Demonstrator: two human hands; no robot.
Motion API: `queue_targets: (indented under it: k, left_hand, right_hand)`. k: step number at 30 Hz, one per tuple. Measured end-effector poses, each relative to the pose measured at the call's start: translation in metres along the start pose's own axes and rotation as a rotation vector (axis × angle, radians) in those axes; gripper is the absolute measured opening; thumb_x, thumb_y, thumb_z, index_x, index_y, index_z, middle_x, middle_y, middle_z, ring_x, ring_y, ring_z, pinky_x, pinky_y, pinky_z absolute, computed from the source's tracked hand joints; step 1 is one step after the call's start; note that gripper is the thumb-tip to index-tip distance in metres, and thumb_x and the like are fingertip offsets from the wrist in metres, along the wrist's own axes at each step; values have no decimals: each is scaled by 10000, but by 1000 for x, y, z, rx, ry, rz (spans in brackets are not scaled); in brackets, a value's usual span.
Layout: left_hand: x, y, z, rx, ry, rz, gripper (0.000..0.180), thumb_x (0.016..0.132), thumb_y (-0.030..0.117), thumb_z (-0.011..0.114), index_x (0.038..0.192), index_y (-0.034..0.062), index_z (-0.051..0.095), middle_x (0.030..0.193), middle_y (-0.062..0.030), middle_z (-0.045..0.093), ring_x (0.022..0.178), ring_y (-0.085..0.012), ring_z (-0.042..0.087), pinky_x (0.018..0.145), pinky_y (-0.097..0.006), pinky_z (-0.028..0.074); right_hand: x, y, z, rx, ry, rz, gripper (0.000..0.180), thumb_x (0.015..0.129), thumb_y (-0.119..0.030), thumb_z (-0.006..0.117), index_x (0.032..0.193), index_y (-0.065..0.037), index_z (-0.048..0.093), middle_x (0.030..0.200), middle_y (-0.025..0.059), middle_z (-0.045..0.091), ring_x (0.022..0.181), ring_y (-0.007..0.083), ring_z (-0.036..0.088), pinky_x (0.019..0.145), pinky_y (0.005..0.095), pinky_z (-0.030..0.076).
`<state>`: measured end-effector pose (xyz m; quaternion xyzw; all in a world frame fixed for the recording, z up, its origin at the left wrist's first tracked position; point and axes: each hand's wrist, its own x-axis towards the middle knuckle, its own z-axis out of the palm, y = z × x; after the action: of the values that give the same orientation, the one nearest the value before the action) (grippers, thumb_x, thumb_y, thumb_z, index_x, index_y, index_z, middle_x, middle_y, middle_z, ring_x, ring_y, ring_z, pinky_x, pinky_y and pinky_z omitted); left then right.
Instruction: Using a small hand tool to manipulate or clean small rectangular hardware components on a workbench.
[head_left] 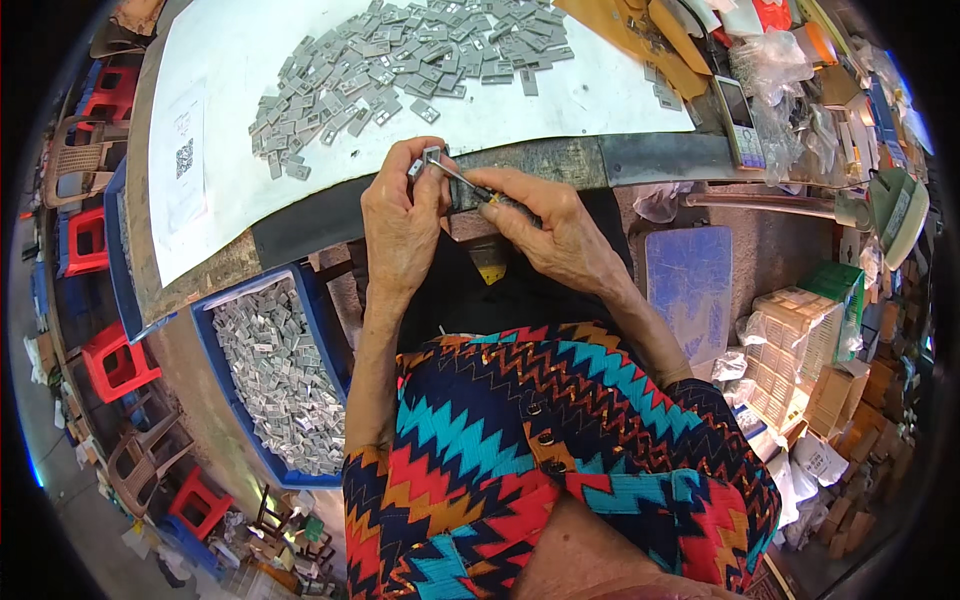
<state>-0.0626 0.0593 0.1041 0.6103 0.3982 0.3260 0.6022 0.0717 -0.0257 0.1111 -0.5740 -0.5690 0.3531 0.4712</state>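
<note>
Right at the worktop (560, 160) edge, my left hand (400, 225) fingers pinch a small grey metal part (431, 156) while my right hand (550, 225) grips a thin screwdriver (468, 182) against it, so I reckon I'm mid-fastening and next needs a steady tip.

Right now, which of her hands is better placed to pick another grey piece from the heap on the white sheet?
Probably the left hand. It pinches only a small grey part and lies nearest the heap of grey pieces. The right hand grips a thin tool pressed to that part, so it is busier.
</note>
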Motion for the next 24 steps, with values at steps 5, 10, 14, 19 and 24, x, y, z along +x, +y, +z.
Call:
queue_targets:
  k: [5, 10, 14, 19, 24]
  left_hand:
    - [-2, -1, 4, 21, 54, 27, 158, 862, 21, 474, 1007, -13, 527, 741, -23, 588, 540, -34, 461, 463, -194, 392]
    - [-3, -6, 6, 135, 124, 139, 208, 861, -3, 463, 1062, -16, 513, 860, -44, 605, 552, -29, 429, 452, -158, 346]
    - [-3, -8, 7, 110, 139, 152, 210, 859, -2, 462, 1062, -14, 517, 872, -52, 612, 550, -31, 440, 455, -159, 359]
    - [-5, -10, 7, 62, 164, 158, 215, 861, 2, 459, 1067, -6, 520, 888, -61, 616, 555, -34, 450, 460, -160, 363]
    - [-4, -12, 8, 67, 183, 196, 203, 854, -2, 465, 1048, -7, 525, 860, -64, 622, 569, -50, 475, 486, -183, 391]
  right_hand:
    - [-2, -4, 1, 2, -5, 60, 283, 815, -73, 521, 1077, 33, 518, 741, 137, 559, 629, 194, 545, 607, 312, 447]
    - [-3, -9, 2, 28, -7, 112, 294, 821, -90, 533, 1084, 39, 518, 886, 191, 591, 766, 241, 590, 690, 327, 459]
    - [-6, -3, 6, 54, 14, 87, 304, 858, -97, 513, 1143, 10, 516, 723, 39, 556, 585, 66, 461, 547, 224, 408]
    - [-6, -5, 6, 222, -40, 218, 303, 882, -117, 487, 1161, -3, 513, 636, 7, 505, 521, 39, 429, 455, 189, 359]
    - [-4, -4, 6, 516, -54, 373, 313, 885, -126, 477, 1167, 7, 507, 637, 23, 521, 506, 43, 451, 417, 173, 350]
